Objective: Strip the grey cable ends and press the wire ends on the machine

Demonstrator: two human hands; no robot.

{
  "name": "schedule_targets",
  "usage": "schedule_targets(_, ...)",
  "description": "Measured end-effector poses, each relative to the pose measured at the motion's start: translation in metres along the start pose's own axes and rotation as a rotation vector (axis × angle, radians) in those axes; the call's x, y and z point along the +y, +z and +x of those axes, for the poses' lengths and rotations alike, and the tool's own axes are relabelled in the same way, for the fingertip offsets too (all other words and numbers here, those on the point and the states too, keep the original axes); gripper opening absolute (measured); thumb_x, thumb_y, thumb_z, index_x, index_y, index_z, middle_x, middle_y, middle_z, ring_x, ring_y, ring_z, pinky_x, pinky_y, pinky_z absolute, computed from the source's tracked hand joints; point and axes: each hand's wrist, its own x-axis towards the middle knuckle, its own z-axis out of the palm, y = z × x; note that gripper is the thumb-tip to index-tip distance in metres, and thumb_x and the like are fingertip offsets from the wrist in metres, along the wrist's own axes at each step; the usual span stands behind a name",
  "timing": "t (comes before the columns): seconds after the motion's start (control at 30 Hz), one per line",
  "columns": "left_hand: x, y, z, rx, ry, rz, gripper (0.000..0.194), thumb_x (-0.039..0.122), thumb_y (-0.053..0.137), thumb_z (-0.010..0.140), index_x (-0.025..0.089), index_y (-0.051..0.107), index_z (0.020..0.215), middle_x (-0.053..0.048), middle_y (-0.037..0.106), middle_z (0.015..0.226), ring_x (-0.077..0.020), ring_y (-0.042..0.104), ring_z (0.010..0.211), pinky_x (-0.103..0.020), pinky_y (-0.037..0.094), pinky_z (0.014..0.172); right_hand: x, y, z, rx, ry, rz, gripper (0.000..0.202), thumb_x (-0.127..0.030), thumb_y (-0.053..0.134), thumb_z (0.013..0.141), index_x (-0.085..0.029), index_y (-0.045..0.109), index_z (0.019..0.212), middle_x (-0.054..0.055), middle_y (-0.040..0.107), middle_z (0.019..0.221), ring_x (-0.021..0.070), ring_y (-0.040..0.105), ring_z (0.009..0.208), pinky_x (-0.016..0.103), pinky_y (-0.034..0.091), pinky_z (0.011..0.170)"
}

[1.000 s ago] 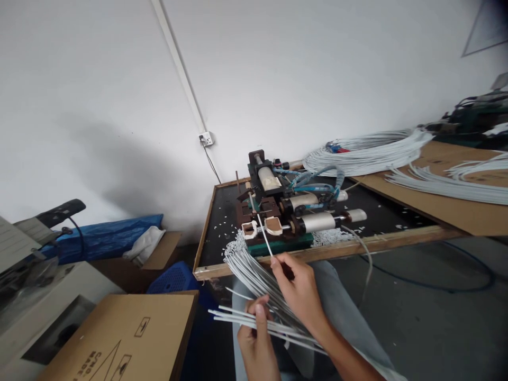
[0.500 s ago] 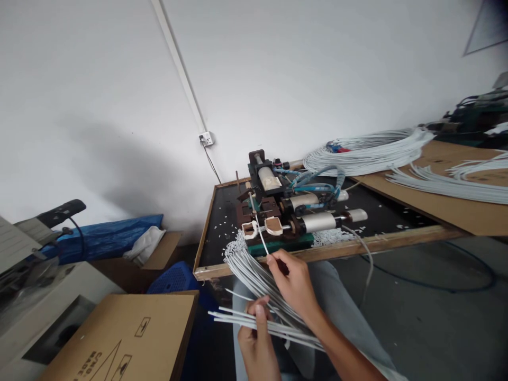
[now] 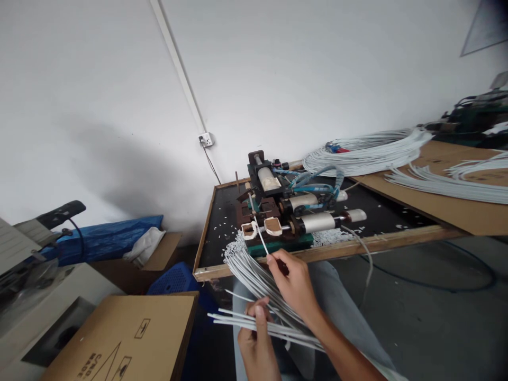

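My right hand (image 3: 291, 280) pinches a single white cable (image 3: 262, 241) between thumb and fingertips. The cable's far end runs between the two pale-edged jaws of a pneumatic wire-stripping machine (image 3: 273, 203) on the table. Lower down, my left hand (image 3: 257, 328) is closed around several white cables (image 3: 228, 317), whose ends stick out to the left. Behind my hands a thick bundle of grey-white cables (image 3: 254, 272) hangs over the table edge and across my lap. Small white offcuts (image 3: 327, 238) lie around the machine's base.
A wood-edged black table (image 3: 216, 211) carries the machine. Coiled white cables (image 3: 365, 153) lie at the back right, beside a cardboard sheet (image 3: 428, 206) with more cables. To the left are a cardboard box (image 3: 159, 328), a blue basket (image 3: 174, 278) and a white machine (image 3: 75, 301).
Almost nothing differs. Both hands keep their hold on the cables, and the view has shifted very slightly.
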Motion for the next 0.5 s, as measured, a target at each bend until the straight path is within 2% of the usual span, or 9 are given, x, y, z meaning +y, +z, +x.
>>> schedule_targets(0.5, 0.0012, 0.0036, 0.0006, 0.032, -0.061, -0.064, 0.053, 0.064, 0.078, 0.073, 0.012, 0.081, 0.085, -0.008, 0.07, 0.077, -0.0252, 0.067, 0.083, -0.035, 0.055, 0.08, -0.0016, -0.0094, 0.0019, -0.006, -0.058, 0.049, 0.03, -0.025, 0.05, 0.1, -0.021, 0.055, 0.07, -0.003, 0.051, 0.063, 0.013, 0.052, 0.056, 0.025, 0.038, 0.055)
